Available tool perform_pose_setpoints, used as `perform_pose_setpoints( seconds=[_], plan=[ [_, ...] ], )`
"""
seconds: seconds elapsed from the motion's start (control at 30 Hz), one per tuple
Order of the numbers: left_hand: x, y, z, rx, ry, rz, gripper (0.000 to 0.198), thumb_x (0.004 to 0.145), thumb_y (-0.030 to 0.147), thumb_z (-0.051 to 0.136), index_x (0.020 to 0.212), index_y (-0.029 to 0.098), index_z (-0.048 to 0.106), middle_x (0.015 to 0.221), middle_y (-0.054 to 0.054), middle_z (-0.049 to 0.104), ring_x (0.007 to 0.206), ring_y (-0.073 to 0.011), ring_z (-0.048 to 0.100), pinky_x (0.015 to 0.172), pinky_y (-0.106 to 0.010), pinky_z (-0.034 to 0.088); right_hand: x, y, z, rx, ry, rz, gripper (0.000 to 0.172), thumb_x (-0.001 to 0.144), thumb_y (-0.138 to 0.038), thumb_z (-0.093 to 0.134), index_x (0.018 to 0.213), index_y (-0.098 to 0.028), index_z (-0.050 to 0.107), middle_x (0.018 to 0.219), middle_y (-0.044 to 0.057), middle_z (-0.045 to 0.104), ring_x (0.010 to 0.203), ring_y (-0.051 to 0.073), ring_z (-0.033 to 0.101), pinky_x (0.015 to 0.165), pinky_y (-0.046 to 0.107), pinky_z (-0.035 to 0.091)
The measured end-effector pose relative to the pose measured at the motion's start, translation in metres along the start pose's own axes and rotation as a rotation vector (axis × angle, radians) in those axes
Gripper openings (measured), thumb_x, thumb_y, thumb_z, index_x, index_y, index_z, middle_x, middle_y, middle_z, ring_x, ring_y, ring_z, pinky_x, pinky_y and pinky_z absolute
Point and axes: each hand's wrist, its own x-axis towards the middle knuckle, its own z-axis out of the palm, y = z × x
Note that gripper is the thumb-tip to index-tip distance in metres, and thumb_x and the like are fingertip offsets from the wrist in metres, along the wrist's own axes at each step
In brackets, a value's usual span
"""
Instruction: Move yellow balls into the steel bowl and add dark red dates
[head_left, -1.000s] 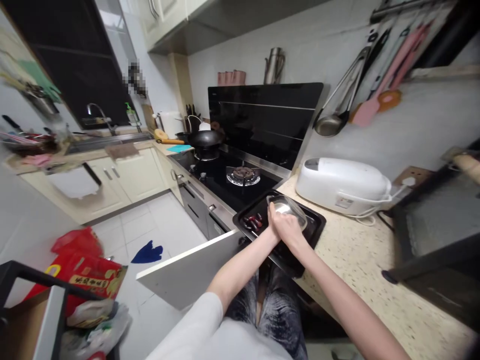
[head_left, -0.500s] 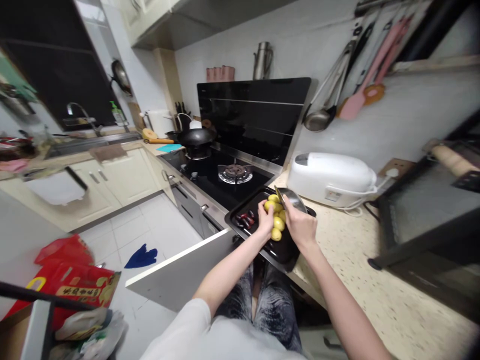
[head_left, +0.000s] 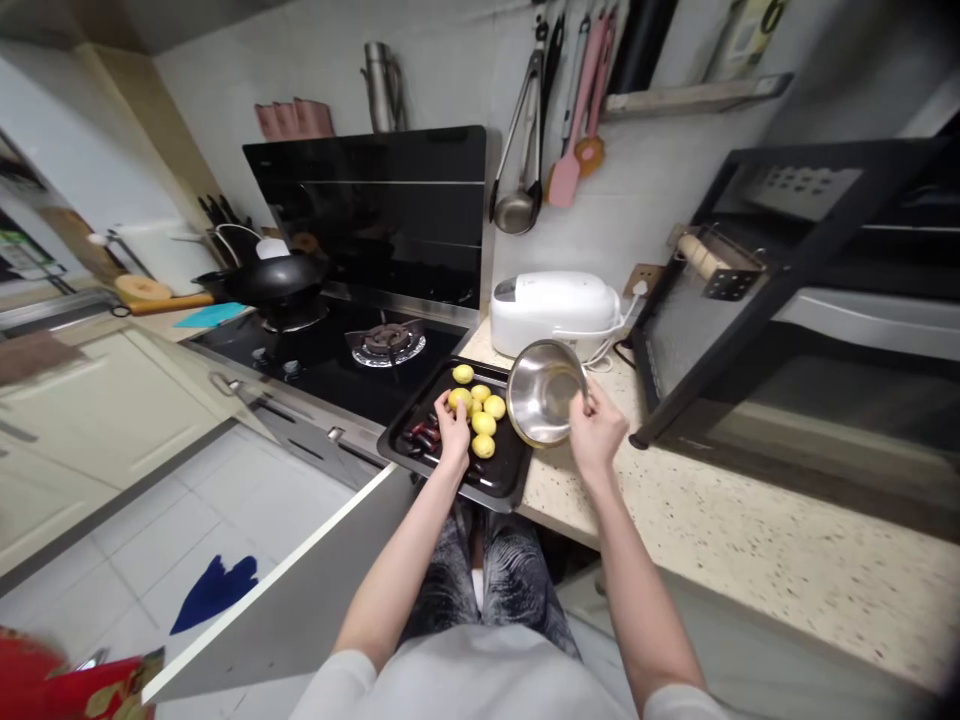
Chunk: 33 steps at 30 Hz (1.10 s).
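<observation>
A black baking tray (head_left: 499, 482) lies at the counter's front edge beside the stove. On it are several small yellow potatoes (head_left: 483, 424) and a few dark red pieces (head_left: 421, 436). My left hand (head_left: 453, 434) rests on the tray with its fingers on one yellow potato (head_left: 459, 398). My right hand (head_left: 596, 432) grips the rim of an empty steel bowl (head_left: 543, 392), tilted on its side just right of the tray, its inside facing me.
A white rice cooker (head_left: 555, 312) stands behind the bowl. A black oven with an open door (head_left: 750, 290) is to the right. The gas stove (head_left: 337, 350) with a wok (head_left: 274, 278) is to the left. An open white drawer (head_left: 300, 590) juts out below. Utensils (head_left: 540, 140) hang on the wall.
The steel bowl was upside down over the tray, then tipped and let the yellow potatoes out. It has now swung right, off the tray, and my left hand touches a potato.
</observation>
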Motion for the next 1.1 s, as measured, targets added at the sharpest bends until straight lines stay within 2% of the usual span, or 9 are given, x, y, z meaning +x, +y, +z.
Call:
perform_pose_setpoints(
  seconds=[0.13, 0.23, 0.3, 0.47, 0.6, 0.8, 0.97, 1.03, 1.1],
  plan=[
    [-0.003, 0.003, -0.005, 0.019, -0.002, 0.025, 0.036, 0.102, 0.038, 0.060, 0.132, 0.025, 0.048, 0.132, -0.013, 0.061, 0.124, -0.0226, 0.064, 0.103, -0.039, 0.055, -0.011, 0.025, -0.032, 0.253, 0.067, 0.230, 0.064, 0.085, -0.042, 0.058, 0.132, -0.001, 0.071, 0.081, 0.012, 0.076, 0.058, 0.015, 0.059, 0.059, 0.028, 0.047],
    [-0.009, 0.005, -0.008, 0.041, -0.013, 0.074, 0.041, 0.100, 0.044, 0.062, 0.134, 0.026, 0.048, 0.137, -0.013, 0.058, 0.129, -0.0231, 0.061, 0.107, -0.038, 0.053, -0.029, 0.046, -0.056, 0.363, 0.088, 0.392, 0.062, 0.078, -0.041, 0.069, 0.128, -0.005, 0.074, 0.093, 0.015, 0.080, 0.073, 0.022, 0.071, 0.068, 0.031, 0.056],
    [-0.016, 0.007, -0.009, 0.053, -0.040, 0.139, 0.046, 0.099, 0.050, 0.062, 0.136, 0.026, 0.048, 0.138, -0.012, 0.058, 0.129, -0.0236, 0.061, 0.105, -0.037, 0.054, -0.043, 0.056, -0.069, 0.436, 0.067, 0.495, 0.061, 0.075, -0.042, 0.074, 0.125, -0.007, 0.075, 0.100, 0.017, 0.081, 0.079, 0.025, 0.075, 0.072, 0.033, 0.058],
    [-0.043, 0.020, -0.007, 0.100, -0.156, 0.286, 0.050, 0.099, 0.056, 0.060, 0.138, 0.027, 0.050, 0.139, -0.011, 0.057, 0.130, -0.0240, 0.059, 0.109, -0.037, 0.051, -0.071, 0.067, -0.090, 0.558, 0.036, 0.678, 0.065, 0.070, -0.044, 0.080, 0.124, -0.008, 0.075, 0.085, 0.013, 0.081, 0.071, 0.025, 0.076, 0.068, 0.035, 0.060],
    [-0.066, 0.034, -0.002, 0.148, -0.325, 0.353, 0.045, 0.100, 0.051, 0.060, 0.137, 0.026, 0.053, 0.141, -0.011, 0.057, 0.130, -0.0245, 0.059, 0.111, -0.037, 0.048, -0.079, 0.070, -0.096, 0.625, -0.010, 0.759, 0.063, 0.066, -0.042, 0.084, 0.119, -0.009, 0.076, 0.080, 0.010, 0.081, 0.068, 0.024, 0.075, 0.067, 0.033, 0.060],
    [-0.093, 0.046, 0.003, 0.325, -0.628, 0.466, 0.038, 0.105, 0.038, 0.055, 0.141, 0.029, 0.053, 0.144, -0.011, 0.055, 0.129, -0.0253, 0.056, 0.106, -0.038, 0.049, -0.083, 0.073, -0.097, 0.672, -0.076, 0.801, 0.058, 0.064, -0.045, 0.088, 0.110, -0.012, 0.076, 0.075, 0.007, 0.079, 0.063, 0.020, 0.071, 0.061, 0.029, 0.056],
    [-0.108, 0.049, 0.008, 0.410, -0.816, 0.472, 0.034, 0.107, 0.031, 0.052, 0.140, 0.026, 0.053, 0.136, -0.012, 0.055, 0.127, -0.0250, 0.055, 0.107, -0.039, 0.048, -0.084, 0.081, -0.103, 0.500, -0.244, 0.774, 0.066, 0.072, -0.060, 0.080, 0.117, -0.011, 0.072, 0.054, -0.002, 0.062, 0.042, 0.015, 0.051, 0.041, 0.026, 0.038],
    [-0.112, 0.047, 0.010, 0.419, -0.857, 0.471, 0.033, 0.107, 0.030, 0.052, 0.139, 0.026, 0.053, 0.135, -0.011, 0.054, 0.128, -0.0249, 0.055, 0.109, -0.041, 0.047, -0.084, 0.081, -0.107, 0.330, -0.241, 0.678, 0.067, 0.079, -0.063, 0.072, 0.120, -0.011, 0.072, 0.056, -0.001, 0.061, 0.047, 0.017, 0.053, 0.047, 0.029, 0.043],
    [-0.115, 0.045, 0.011, 0.438, -0.897, 0.471, 0.033, 0.107, 0.028, 0.052, 0.139, 0.027, 0.053, 0.135, -0.011, 0.053, 0.129, -0.0249, 0.055, 0.112, -0.042, 0.046, -0.084, 0.076, -0.111, 0.081, -0.144, 0.490, 0.060, 0.087, -0.060, 0.065, 0.124, -0.013, 0.072, 0.070, 0.005, 0.067, 0.065, 0.023, 0.063, 0.063, 0.037, 0.053]
  ],
)
